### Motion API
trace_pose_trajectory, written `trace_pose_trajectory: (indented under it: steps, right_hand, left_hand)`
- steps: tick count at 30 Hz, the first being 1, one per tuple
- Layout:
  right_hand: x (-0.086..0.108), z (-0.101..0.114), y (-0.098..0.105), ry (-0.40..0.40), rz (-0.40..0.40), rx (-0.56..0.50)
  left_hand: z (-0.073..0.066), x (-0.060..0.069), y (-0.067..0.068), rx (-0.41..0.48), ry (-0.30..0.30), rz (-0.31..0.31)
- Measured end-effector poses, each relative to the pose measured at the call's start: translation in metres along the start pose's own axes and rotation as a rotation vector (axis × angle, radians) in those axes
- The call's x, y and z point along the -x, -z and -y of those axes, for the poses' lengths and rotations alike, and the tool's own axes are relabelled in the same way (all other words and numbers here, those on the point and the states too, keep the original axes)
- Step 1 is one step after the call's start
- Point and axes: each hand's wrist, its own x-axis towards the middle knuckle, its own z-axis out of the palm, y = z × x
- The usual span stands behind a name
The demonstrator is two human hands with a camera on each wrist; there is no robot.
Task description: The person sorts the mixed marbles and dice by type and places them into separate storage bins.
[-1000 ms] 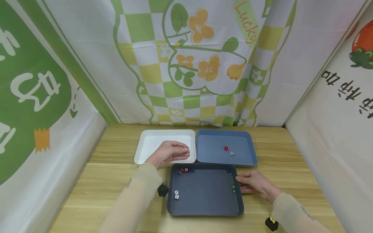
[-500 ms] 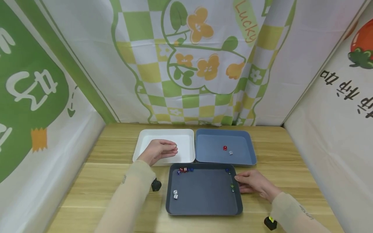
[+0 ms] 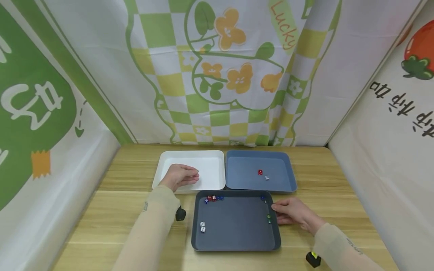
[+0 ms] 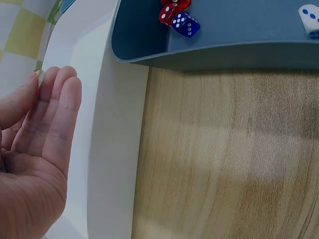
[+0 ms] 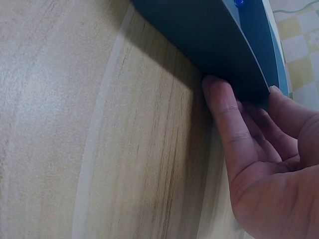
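Note:
Over the white tray (image 3: 211,177), the left hand (image 3: 179,176) pinches a small greenish, see-through piece (image 4: 40,75) between thumb and fingertips; the fingers hide most of it. The right hand (image 3: 296,214) grips the dark tray (image 3: 237,244) at its right side, thumb on the rim and fingers against the outer wall in the right wrist view. In the dark tray, red and blue dice (image 3: 214,198) cluster at the back left, white dice (image 3: 202,229) lie at the left, green pieces (image 3: 269,216) at the right, and blue ones (image 3: 263,198) at the back right.
The blue tray (image 3: 247,182) stands right of the white one, behind the dark tray, with a red die (image 3: 260,172) and a whitish die (image 3: 266,178) in it. A patterned curtain (image 3: 237,128) hangs behind the wooden table (image 3: 325,173).
The left hand has moved left over the white tray, still pinching the small piece. The right hand keeps its grip on the dark tray's side. The head view has shifted slightly.

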Motion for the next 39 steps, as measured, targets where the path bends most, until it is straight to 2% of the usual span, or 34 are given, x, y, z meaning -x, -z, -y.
trace_pose_trajectory:
  steps: [14, 25, 32, 39]
  right_hand:
    - [0.002, 0.002, -0.002, 0.004, -0.015, 0.006]
    - [0.0, 0.001, -0.002, -0.005, -0.03, 0.022]
    - [0.0, 0.002, -0.002, -0.004, -0.033, 0.016]
    - [0.001, 0.003, -0.002, 0.001, -0.026, 0.014]
  left_hand:
    - [0.005, 0.001, -0.009, -0.041, 0.061, -0.112]
    - [0.007, -0.002, -0.01, -0.075, 0.121, -0.206]
    - [0.007, -0.004, -0.011, -0.109, 0.118, -0.227]
    - [0.009, -0.005, -0.005, -0.142, 0.12, -0.245]
